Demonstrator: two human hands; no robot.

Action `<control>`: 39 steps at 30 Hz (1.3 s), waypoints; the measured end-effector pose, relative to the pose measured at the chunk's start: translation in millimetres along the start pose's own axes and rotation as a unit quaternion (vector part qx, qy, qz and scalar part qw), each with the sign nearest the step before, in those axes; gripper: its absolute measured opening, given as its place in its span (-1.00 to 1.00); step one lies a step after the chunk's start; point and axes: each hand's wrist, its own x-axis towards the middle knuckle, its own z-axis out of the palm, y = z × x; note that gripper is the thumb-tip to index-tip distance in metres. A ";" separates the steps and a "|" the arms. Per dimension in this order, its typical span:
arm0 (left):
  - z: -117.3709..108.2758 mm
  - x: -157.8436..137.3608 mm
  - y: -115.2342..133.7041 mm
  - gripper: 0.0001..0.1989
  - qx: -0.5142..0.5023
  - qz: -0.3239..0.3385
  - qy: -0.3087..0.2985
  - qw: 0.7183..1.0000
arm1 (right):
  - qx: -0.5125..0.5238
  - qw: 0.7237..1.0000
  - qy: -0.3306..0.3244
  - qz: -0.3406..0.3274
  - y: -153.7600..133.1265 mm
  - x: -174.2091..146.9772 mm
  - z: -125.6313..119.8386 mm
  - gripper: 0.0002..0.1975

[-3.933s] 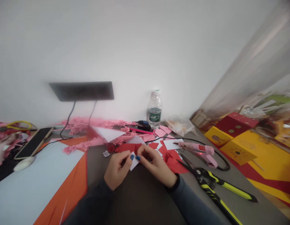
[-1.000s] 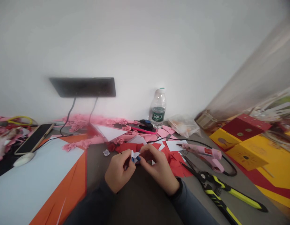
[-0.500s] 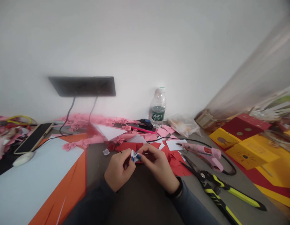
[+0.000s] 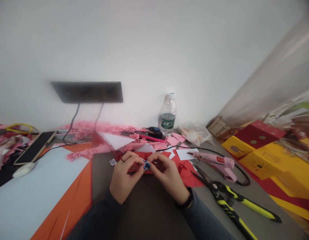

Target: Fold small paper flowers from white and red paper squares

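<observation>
My left hand (image 4: 125, 176) and my right hand (image 4: 167, 174) meet low in the middle of the head view. Thumbs and forefingers of both are pinched on a small folded piece of pale paper (image 4: 145, 161), mostly covered by the fingertips. Behind the fingers lie red paper pieces (image 4: 186, 172), spreading to the right. A small crumpled pale paper piece (image 4: 113, 162) rests on the table just left of my left hand.
To the right lie a pink glue gun (image 4: 215, 160) with its cord and yellow-black shears (image 4: 228, 195), blades apart. A water bottle (image 4: 168, 115) stands by the wall. Pink paper flowers (image 4: 80, 130), a phone (image 4: 35, 147), white sheets (image 4: 44, 186) and yellow boxes (image 4: 263, 161) surround the workspace.
My left hand has turned slightly and its fingers have closed in toward the right fingertips. Less of the pale paper shows now. The right hand has hardly moved.
</observation>
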 end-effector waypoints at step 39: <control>-3.2 5.4 -8.0 -0.77 -0.288 -0.231 -0.049 0.928 | 0.051 0.994 -0.055 0.082 5.0 6.5 -6.9 -0.77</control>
